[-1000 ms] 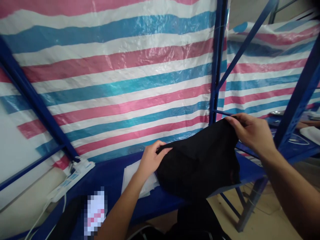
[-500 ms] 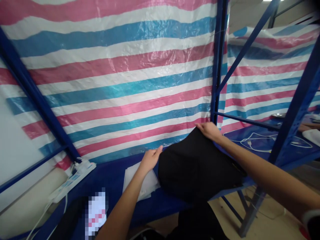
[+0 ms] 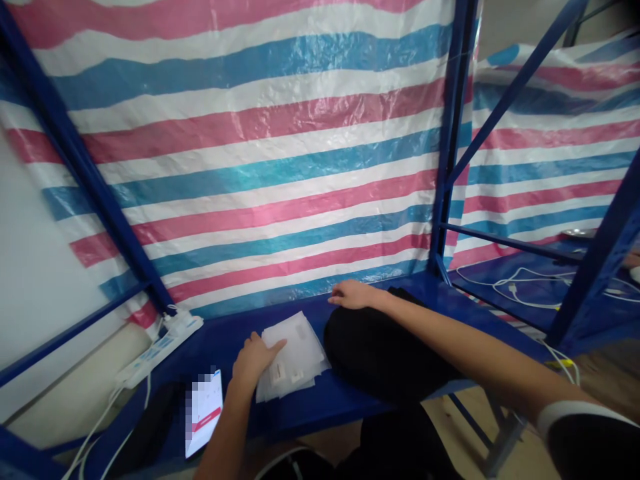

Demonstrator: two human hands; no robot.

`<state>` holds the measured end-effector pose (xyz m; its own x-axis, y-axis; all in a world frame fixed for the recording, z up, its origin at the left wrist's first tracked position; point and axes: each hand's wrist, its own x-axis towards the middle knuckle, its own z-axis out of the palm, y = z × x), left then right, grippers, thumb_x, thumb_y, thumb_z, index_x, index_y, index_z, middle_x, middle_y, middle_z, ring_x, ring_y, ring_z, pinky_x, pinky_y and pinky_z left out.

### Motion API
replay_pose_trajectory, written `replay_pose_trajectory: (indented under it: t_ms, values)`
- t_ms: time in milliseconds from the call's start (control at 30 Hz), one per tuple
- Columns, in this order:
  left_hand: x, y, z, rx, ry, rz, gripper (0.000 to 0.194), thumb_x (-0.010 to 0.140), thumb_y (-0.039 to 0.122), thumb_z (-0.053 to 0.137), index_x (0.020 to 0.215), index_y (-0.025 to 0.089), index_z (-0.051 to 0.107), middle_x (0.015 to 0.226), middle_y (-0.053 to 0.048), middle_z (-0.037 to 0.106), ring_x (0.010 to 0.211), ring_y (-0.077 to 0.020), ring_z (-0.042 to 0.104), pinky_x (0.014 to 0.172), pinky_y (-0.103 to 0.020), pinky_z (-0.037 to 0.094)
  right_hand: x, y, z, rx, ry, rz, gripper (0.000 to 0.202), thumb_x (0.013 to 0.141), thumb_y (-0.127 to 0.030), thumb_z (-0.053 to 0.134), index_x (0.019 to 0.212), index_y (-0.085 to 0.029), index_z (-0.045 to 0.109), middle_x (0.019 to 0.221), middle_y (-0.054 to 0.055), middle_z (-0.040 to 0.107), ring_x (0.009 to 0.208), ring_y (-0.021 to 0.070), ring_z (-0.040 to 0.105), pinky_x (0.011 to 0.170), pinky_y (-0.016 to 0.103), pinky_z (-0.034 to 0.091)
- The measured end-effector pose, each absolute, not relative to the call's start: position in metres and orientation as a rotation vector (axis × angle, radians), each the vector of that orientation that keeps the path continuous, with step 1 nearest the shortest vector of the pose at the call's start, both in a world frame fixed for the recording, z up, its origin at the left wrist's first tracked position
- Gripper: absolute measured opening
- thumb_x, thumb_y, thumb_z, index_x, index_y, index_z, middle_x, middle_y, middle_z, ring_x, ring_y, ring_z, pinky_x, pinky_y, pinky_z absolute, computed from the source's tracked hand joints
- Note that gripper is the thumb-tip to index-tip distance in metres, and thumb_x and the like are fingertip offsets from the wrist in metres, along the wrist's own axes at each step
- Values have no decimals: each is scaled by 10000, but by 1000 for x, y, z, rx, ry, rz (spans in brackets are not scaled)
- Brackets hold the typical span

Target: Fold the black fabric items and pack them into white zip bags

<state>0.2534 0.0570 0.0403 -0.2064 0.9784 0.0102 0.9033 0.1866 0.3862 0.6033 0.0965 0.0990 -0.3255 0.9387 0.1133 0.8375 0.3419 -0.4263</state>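
Black cloth [image 3: 385, 350] lies folded on the blue surface [image 3: 230, 340], right of a stack of whitish translucent bags [image 3: 300, 343]. My right hand [image 3: 354, 295] is at the back edge of the cloth, with its fingers curled; what they hold, if anything, is hidden. At the left edge of the bags is my left hand [image 3: 256, 359], its thumb stretched out over them and apart from the fingers. Small pale labels show on the bags. A lit phone [image 3: 205, 413] lies left of my left forearm, beside a dark item [image 3: 150, 427].
A white power strip [image 3: 160, 350] with cables is at the left. Blue metal posts [image 3: 450, 140] frame a striped sheet [image 3: 280, 173] behind. White cables [image 3: 520, 283] lie on the right-hand surface, where part of another person's hand [image 3: 633, 259] shows.
The black cloth has gone from raised and spread to lying lower and folded. My right hand has moved left and down; my left hand has moved left and down onto the bags.
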Motion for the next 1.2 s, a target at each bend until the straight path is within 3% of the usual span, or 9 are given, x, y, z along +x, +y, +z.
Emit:
replay_pose_trajectory:
  t_ms: [67,200,367,500,633,767,933,1033,1200]
  values:
    - [255,62,34,1791,2226,471,979,715,731,713,1368,15,576,1422,-396,614,1312,-527,639,1025,-532,511,565,105,96,-1547,-2302,528,347,929,-536,773,1073,-225,829,1150,107,827,1144,335,752,956,356,551]
    - [257,70,26,1732,2188,529,691,640,635,817,1098,129,711,1221,-319,755,1209,-523,703,929,-498,549,513,122,80,-1590,-2313,815,361,718,-476,950,868,-174,820,787,102,812,913,355,800,837,398,620]
    - [251,70,19,1675,2038,738,346,630,431,867,846,221,696,1013,-203,824,1129,-474,751,901,-473,564,489,126,48,-1517,-2188,1143,363,787,-444,905,938,-139,780,601,46,743,651,272,776,608,323,628]
    - [251,63,19,1639,1765,1054,471,787,585,772,1035,196,681,1160,-168,815,1119,-367,773,891,-415,607,491,122,34,-1430,-1976,1168,545,853,-438,873,1258,-136,669,934,100,823,819,273,795,596,306,632]
    - [265,55,37,1629,1438,1302,725,848,783,655,1257,185,617,1301,-148,778,1116,-312,777,914,-399,630,497,114,44,-1132,-1771,1179,539,984,-417,749,1424,-183,542,1343,115,742,1155,257,740,864,315,643]
    - [285,52,52,1584,1154,1573,718,857,690,760,1353,205,575,1374,-147,739,1207,-320,739,998,-421,609,499,99,55,-786,-1613,1138,374,1083,-414,577,1408,-236,532,1386,65,705,1279,259,652,1061,362,564]
    - [295,53,26,1598,1240,1542,649,925,598,722,1413,214,530,1386,-128,719,1245,-302,713,1036,-405,589,502,83,40,-751,-1707,1048,616,1072,-428,605,1595,-269,319,1577,78,538,1456,242,494,1225,393,431]
    - [291,55,6,1591,1301,1479,558,979,584,607,1393,215,545,1375,-117,723,1255,-300,707,1038,-400,586,503,84,30,-814,-1714,1078,595,1081,-401,591,1597,-256,332,1552,86,567,1423,240,541,1205,404,461]
    - [279,64,4,1657,1450,1361,562,1014,466,521,1496,188,444,1472,-145,676,1308,-282,689,1070,-382,566,507,94,32,-947,-1700,1029,367,1078,-353,594,1419,-226,543,1354,89,733,1237,262,698,1036,367,565]
